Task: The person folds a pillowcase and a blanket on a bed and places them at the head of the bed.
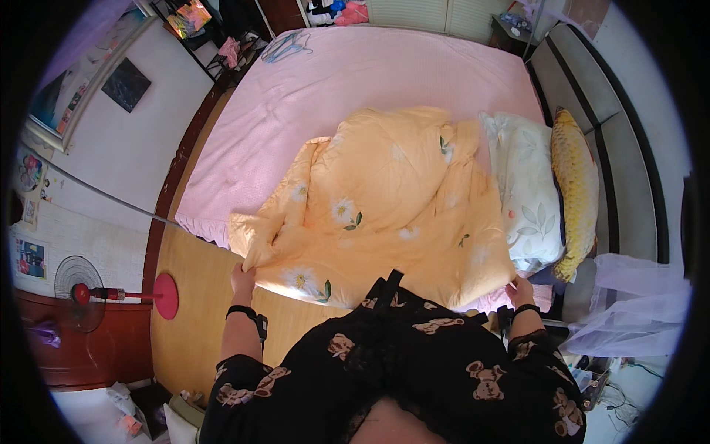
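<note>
An orange quilt [388,183] with white daisies and green leaves lies rumpled over the near part of a bed that has a pink sheet [421,72]. My left hand [243,279] grips the quilt's near left corner, fingers closed on the cloth. At the quilt's near right corner, my right hand [520,291] pinches the edge. The near edge is stretched between both hands in front of my body. Right of the quilt lies a white pillow [530,205] with a leaf print, and beside it a yellow fish-shaped cushion [576,188] rests along the headboard.
Clothes hangers [287,46] lie on the bed's far left corner. A grey padded headboard [615,144] borders the right side. On the left, a pedestal fan with a red base [166,296] stands on the wooden floor [194,333]. A sheer purple curtain [632,311] hangs at the right.
</note>
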Demonstrator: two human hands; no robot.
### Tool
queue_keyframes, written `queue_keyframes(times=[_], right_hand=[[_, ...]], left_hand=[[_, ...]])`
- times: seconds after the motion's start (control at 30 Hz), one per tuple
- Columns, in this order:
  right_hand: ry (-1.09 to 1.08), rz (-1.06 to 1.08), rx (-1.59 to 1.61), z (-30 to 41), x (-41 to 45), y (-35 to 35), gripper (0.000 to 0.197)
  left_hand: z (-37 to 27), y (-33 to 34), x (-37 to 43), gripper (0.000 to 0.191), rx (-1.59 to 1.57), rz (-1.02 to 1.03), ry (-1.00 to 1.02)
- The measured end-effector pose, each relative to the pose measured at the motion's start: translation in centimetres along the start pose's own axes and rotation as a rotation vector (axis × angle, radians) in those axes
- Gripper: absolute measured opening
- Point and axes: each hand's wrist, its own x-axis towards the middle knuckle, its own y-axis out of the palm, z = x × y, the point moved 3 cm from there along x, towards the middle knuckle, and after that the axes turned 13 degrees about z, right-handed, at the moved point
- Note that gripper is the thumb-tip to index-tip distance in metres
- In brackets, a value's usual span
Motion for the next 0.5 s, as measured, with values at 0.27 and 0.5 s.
queue_keyframes(times=[0.27,0.5], right_hand=[[-0.098,-0.060,-0.256,-1.8,2.6,6.2,0.035],[-0.291,0.177,-1.601,-6.4,3.8,3.8,0.030]], left_hand=[[2.3,-3.3,-1.6,0.026,-0.126,0.007,-0.010],[8.2,-10.1,-3.2,0.034,0.262,-0.032,-0.019]])
